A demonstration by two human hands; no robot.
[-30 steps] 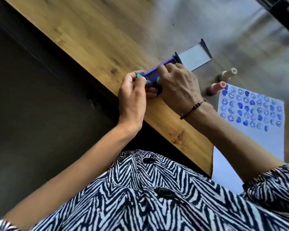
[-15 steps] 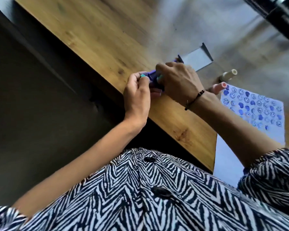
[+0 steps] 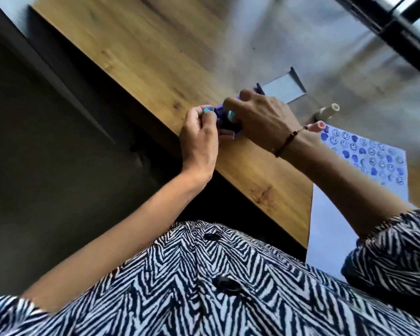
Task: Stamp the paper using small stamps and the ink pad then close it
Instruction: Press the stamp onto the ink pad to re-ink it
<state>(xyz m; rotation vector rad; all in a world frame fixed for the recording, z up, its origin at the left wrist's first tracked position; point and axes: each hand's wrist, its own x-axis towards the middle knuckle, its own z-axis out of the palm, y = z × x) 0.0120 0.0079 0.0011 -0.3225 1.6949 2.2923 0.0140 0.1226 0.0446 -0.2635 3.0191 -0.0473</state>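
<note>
Near the tabletop (image 3: 136, 52)'s front edge, both hands close on the purple ink pad (image 3: 224, 117). The left hand (image 3: 199, 139) pinches its near end with curled fingers; the right hand (image 3: 262, 120) clamps over its top. The pad's grey lid (image 3: 283, 89) stands open behind. The stamped paper (image 3: 364, 161) overhangs the front edge on the right, with a pink stamp (image 3: 317, 126) and a cream stamp (image 3: 326, 112) lying at its far edge.

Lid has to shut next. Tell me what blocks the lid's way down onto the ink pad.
The right hand lies over the purple ink pad, right in the swing of the open lid. The left hand grips the pad's near end. No stamp visibly rests on it.
</note>
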